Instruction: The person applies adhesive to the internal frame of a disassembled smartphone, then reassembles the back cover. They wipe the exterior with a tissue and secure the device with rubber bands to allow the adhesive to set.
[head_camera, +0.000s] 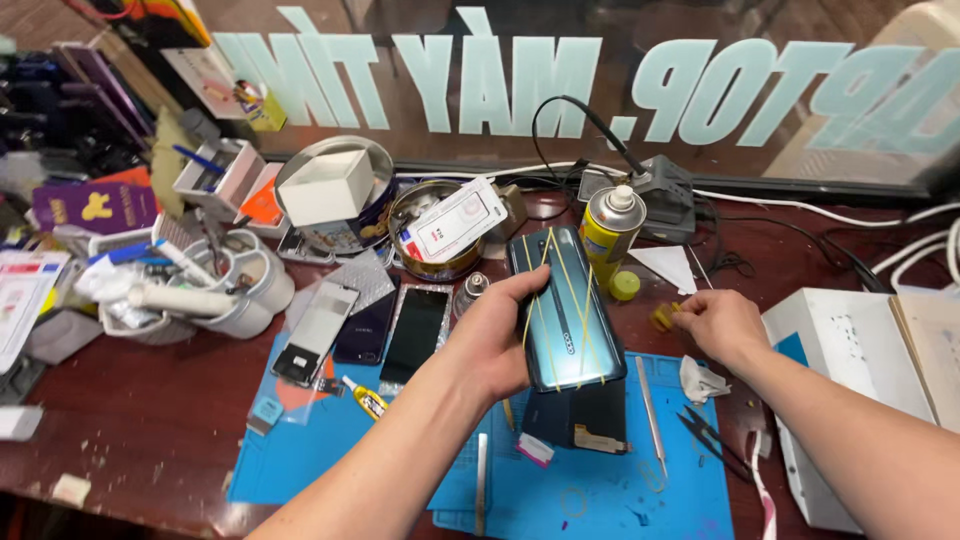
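You are working over a dark red wooden table (130, 420), with a blue repair mat (600, 490) lying under your hands. A white box (850, 350) is sitting at the right edge of the mat. Your left hand (490, 340) is gripping a teal smartphone (565, 310) back side up above the mat, thumb wrapping one long edge and fingers curling under the other; yellow rubber bands (560, 290) are crossing its back. Directly below it a dark screen panel (575, 415) is lying on the mat. Your right hand (720, 322) is hovering just right of the phone, fingertips pinching a small yellow rubber band (664, 316). Behind the phone a yellow spray can (610, 228) is standing upright, its yellow cap (625, 285) resting beside it on the table. To your left two more phones (415, 330) are lying side by side at the mat's far edge. Near your right wrist, black tweezers (705, 430) and a thin metal pry tool (650, 410) are resting on the mat.
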